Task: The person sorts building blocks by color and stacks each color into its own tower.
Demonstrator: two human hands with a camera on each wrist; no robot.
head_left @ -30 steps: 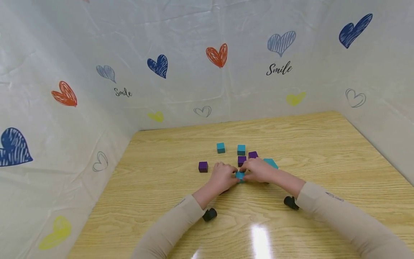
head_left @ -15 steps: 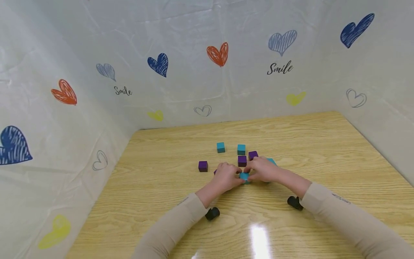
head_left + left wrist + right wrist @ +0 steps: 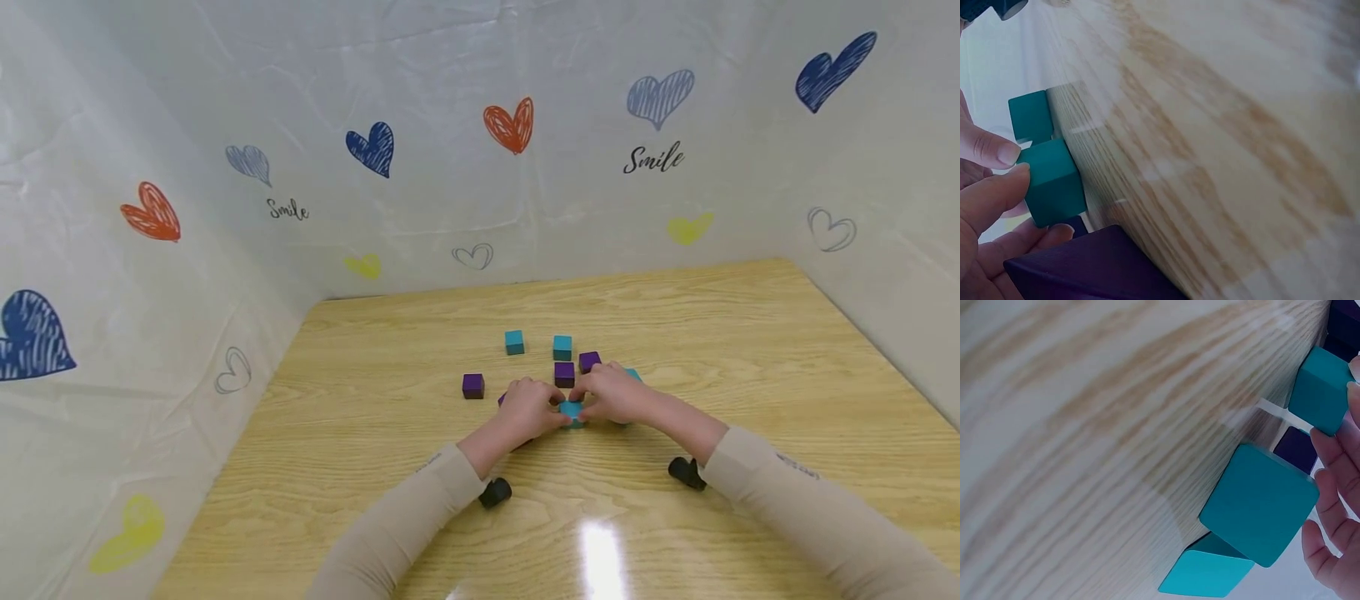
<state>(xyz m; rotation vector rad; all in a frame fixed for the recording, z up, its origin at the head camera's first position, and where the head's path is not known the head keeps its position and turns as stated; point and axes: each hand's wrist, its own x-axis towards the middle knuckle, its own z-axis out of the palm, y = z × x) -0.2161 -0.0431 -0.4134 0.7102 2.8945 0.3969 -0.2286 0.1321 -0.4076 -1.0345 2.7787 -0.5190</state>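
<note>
A teal cube (image 3: 572, 414) sits on the table between the two hands. My left hand (image 3: 527, 407) pinches it from the left, its thumb along one edge and other fingertips at the far side in the left wrist view. From the right, my right hand (image 3: 611, 393) pinches the same cube, the remaining fingers spread beside it in the right wrist view. A large purple block (image 3: 1091, 269) lies close under the left hand. Near the right hand stand another teal cube (image 3: 1260, 503) and a teal block with a slanted face (image 3: 1207, 573), both mostly covered in the head view.
Behind the hands stand two teal cubes (image 3: 513, 342) and two purple cubes (image 3: 564, 374). One more purple cube (image 3: 473, 386) lies to the left. A black wrist camera (image 3: 495, 492) hangs under each forearm. A white curtain with printed hearts (image 3: 510, 125) borders the wooden table (image 3: 360, 400).
Both hands and the teal cube between them have shifted a little to the right, mostly during the first half second. The other cubes have stayed in place.
</note>
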